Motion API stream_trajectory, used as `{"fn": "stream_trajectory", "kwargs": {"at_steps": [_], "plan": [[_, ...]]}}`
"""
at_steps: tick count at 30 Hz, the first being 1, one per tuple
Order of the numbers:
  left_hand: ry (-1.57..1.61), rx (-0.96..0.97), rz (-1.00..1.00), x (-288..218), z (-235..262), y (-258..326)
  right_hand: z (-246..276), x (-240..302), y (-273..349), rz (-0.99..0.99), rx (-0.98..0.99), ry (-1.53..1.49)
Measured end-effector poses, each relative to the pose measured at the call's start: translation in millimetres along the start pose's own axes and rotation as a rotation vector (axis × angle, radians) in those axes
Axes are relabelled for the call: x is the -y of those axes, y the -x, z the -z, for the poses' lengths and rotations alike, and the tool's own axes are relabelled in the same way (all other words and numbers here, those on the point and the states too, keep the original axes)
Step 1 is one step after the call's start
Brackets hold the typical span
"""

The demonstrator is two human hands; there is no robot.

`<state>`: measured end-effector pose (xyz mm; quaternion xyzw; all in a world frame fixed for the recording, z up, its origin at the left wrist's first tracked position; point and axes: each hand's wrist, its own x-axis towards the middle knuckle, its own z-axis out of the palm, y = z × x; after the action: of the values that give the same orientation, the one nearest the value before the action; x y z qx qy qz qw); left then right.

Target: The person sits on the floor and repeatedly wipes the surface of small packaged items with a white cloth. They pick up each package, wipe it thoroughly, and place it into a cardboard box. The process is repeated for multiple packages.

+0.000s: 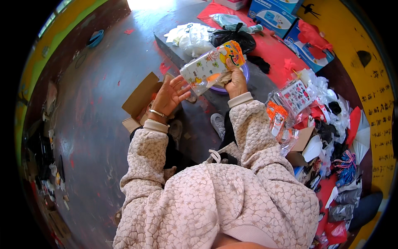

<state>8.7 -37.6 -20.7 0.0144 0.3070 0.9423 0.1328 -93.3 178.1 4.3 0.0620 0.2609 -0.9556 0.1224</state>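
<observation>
A clear plastic packet (206, 67) with small coloured printed pictures and an orange header is held up in front of me. My right hand (236, 80) grips it near the header end. Beside its lower left end, my left hand (169, 96) is open, palm up, with the fingers spread; whether the fingertips touch the packet I cannot tell. Something tan shows between my right hand and the packet. Under the packet, a purple basin (247, 74) is partly hidden. An open cardboard box (143, 93) stands beneath my left hand, its contents mostly covered by the wrist.
White plastic bags (195, 39) and a black bag (237, 40) lie beyond the basin. Blue boxes (273, 18) stand at the far right on red sheeting. A heap of packets, plastic wrap (331, 99) and cords lies along the right wall. A blue-green basin (95, 38) sits far left.
</observation>
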Motion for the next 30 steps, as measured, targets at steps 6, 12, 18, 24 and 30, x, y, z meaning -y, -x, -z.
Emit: {"fn": "stream_trajectory", "kwargs": {"at_steps": [6,12,18,24,30], "plan": [[0.055,0.063,-0.218,33,-59,16,-17,4,42,0.204,-0.024,0.045],[-0.036,-0.096,-0.321,33,-104,35,-24,14,74,0.137,0.081,-0.004],[0.005,-0.085,-0.291,21,-129,53,-27,78,112,0.687,-0.116,0.324],[-0.166,-0.038,-0.255,29,-104,49,-67,19,160,1.391,0.568,1.478],[0.075,0.036,-0.24,-9,-125,74,-32,21,105,1.196,0.073,1.021]]}}
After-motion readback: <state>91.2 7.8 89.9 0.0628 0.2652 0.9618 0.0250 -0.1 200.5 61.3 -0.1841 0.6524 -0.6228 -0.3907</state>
